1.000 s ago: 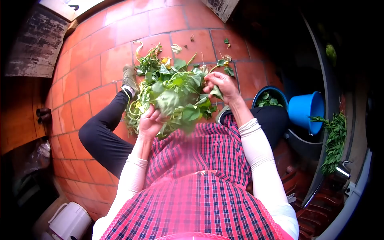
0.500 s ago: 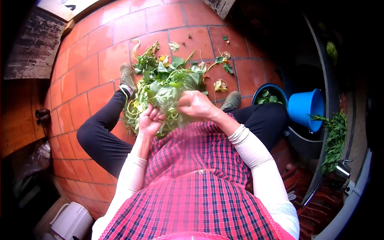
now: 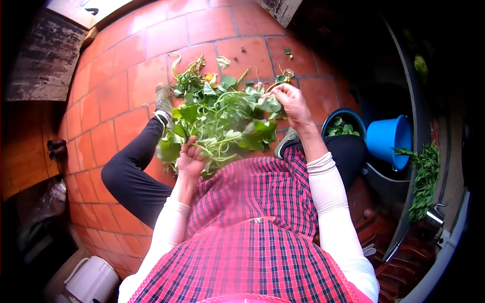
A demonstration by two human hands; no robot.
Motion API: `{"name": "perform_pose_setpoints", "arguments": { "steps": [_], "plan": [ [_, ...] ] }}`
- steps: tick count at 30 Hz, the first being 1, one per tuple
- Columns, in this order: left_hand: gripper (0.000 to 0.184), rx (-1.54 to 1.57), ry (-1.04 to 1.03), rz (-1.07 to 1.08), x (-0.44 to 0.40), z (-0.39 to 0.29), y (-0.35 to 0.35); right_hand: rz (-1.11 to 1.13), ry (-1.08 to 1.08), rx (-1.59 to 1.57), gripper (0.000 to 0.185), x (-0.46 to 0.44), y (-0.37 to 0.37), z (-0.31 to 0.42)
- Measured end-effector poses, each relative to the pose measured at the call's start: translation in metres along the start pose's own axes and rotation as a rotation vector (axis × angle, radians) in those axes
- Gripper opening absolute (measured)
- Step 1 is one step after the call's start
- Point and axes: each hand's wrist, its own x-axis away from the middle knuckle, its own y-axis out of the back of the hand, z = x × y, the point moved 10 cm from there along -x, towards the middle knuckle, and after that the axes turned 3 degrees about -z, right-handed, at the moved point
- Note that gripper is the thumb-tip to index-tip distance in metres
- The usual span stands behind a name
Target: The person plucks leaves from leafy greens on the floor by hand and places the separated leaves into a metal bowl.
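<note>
A loose heap of green leafy stems point(image 3: 220, 108) lies on the red tiles between my legs. My left hand point(image 3: 191, 157), at the near left side of the heap, is closed round a leafy stem, with broad leaves hanging beside it. Up at the heap's right edge, my right hand point(image 3: 288, 101) pinches a green leaf point(image 3: 269, 104) between thumb and fingers. Some leaves between the hands are blurred by motion.
Right of my knee stands a dark tub with leaves point(image 3: 343, 126), beside a blue bucket point(image 3: 388, 142). A green herb bunch point(image 3: 424, 179) hangs farther right. A white container point(image 3: 90, 280) is at lower left. Leaf scraps point(image 3: 223, 62) lie beyond the heap.
My right hand moved in over the heap, then back out to the right, where it now pinches a leaf. My left hand stayed nearly in place; the leaves by it have shifted and spread.
</note>
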Motion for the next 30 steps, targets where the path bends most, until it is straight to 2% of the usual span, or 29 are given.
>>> {"name": "perform_pose_setpoints", "arguments": {
  "steps": [2, 4, 5, 8, 11, 14, 15, 17, 19, 20, 21, 23, 26, 27, 29, 30],
  "plan": [
    [0.007, -0.065, 0.005, 0.049, -0.003, 0.003, -0.012, 0.074, -0.012, -0.148, 0.009, 0.007, -0.008, 0.015],
    [0.008, -0.040, 0.008, 0.017, -0.003, 0.002, -0.011, 0.274, -0.057, -0.495, 0.008, 0.017, -0.030, 0.039],
    [0.008, -0.038, 0.002, 0.003, -0.004, -0.001, -0.007, 0.170, -0.086, -0.507, 0.010, 0.017, -0.022, 0.038],
    [0.009, -0.103, -0.048, -0.064, -0.004, -0.005, -0.003, 0.378, -0.089, -0.688, 0.021, 0.024, -0.031, 0.050],
    [0.012, -0.175, -0.070, -0.092, -0.006, -0.006, 0.001, 0.408, -0.086, -0.616, 0.020, 0.031, -0.037, 0.059],
    [0.016, -0.222, -0.056, -0.102, -0.006, -0.006, 0.006, 0.281, 0.106, -0.095, 0.016, 0.056, -0.055, 0.089],
    [0.017, -0.236, -0.050, -0.104, -0.006, -0.006, 0.007, 0.431, 0.165, 0.110, 0.019, 0.071, -0.081, 0.097],
    [0.023, -0.252, -0.040, -0.101, -0.008, -0.005, 0.009, 0.621, 0.479, 0.372, 0.030, 0.101, -0.122, 0.093],
    [0.026, -0.256, -0.042, -0.117, -0.009, -0.003, 0.008, 0.614, 0.880, 0.707, 0.038, 0.125, -0.148, 0.074],
    [0.026, -0.232, -0.065, -0.160, -0.007, -0.004, 0.011, 0.558, 1.015, 0.996, 0.041, 0.130, -0.155, 0.062],
    [0.026, -0.222, -0.049, -0.137, -0.007, -0.003, 0.011, 0.506, 1.031, 1.166, 0.039, 0.126, -0.155, 0.051],
    [0.024, -0.217, -0.039, -0.127, -0.007, -0.003, 0.012, 0.417, 0.934, 1.235, 0.038, 0.097, -0.136, 0.024],
    [0.022, -0.229, -0.061, -0.153, -0.007, -0.003, 0.012, 0.334, 0.975, 1.408, 0.037, 0.085, -0.120, 0.010],
    [0.022, -0.231, -0.063, -0.157, -0.006, -0.003, 0.010, 0.372, 0.922, 1.482, 0.037, 0.090, -0.129, 0.029],
    [0.022, -0.230, -0.063, -0.145, -0.006, -0.003, 0.009, 0.409, 0.854, 1.447, 0.027, 0.096, -0.136, 0.044],
    [0.022, -0.228, -0.059, -0.129, -0.006, -0.003, 0.007, 0.426, 0.828, 1.334, 0.023, 0.096, -0.135, 0.045]
  ]
}}
